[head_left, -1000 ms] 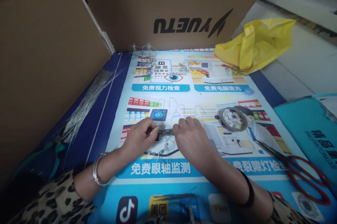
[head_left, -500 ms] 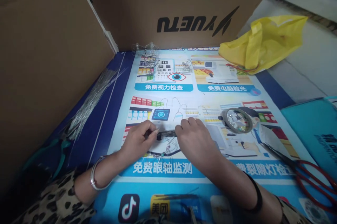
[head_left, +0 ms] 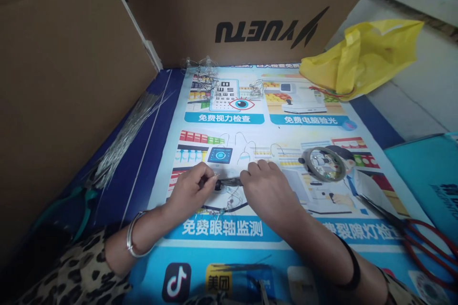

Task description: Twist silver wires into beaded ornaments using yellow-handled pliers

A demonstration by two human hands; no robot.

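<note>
My left hand (head_left: 191, 189) is closed in a pinch at the tip of dark narrow-jawed pliers (head_left: 231, 182). My right hand (head_left: 268, 193) is wrapped round the pliers, hiding their handles; the jaws point left. Thin beaded wire (head_left: 229, 205) hangs below and between the hands, its upper end hidden by the left fingers. A few bent wire pieces (head_left: 244, 146) lie on the printed poster (head_left: 272, 140) just beyond. Right of my right hand is a round container (head_left: 343, 171) of small clear beads.
Scissors with red handles (head_left: 425, 243) lie at the right. At the left are a bundle of straight wires (head_left: 125, 135) and teal-handled pliers (head_left: 86, 209). Wire-and-bead pieces (head_left: 207, 76) lie near the cardboard wall (head_left: 179, 9). A yellow bag (head_left: 372, 57) sits at the back right.
The whole view has shifted slightly to the right. Both hands keep nearly the same pose at the pliers, and the beaded wire below has swung a little.
</note>
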